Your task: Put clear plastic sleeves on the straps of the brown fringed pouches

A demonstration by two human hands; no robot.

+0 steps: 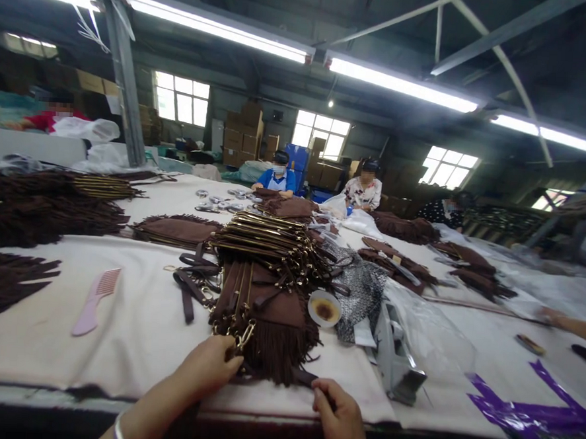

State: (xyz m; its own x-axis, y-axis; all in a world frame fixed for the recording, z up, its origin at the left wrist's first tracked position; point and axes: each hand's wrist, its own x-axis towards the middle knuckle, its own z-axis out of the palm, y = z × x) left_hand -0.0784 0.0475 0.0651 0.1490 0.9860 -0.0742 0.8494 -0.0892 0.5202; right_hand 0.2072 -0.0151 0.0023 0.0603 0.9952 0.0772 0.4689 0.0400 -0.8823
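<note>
In front of me on the table lies a brown fringed bag (280, 308) with its fringe toward me. My left hand (217, 360) is closed at the bag's lower left, its fingers pinching a gold clasp (246, 336). My right hand (338, 414) grips the end of a brown strap (306, 377) near the table's front edge. Whether that strap runs to the clasp is hidden by the fringe. Behind the bag rises a stack of brown pouches (265, 234) with gold zips. Loose brown wrist straps (189, 292) with gold hardware lie left of it.
A pink comb (94, 303) lies at left, near brown fringed pieces (11, 288). On the right are a small bowl (324, 309), a tape dispenser (396, 358), clear plastic and a purple bag (534, 413). A co-worker's hand (559, 320) reaches in; other people sit across the table.
</note>
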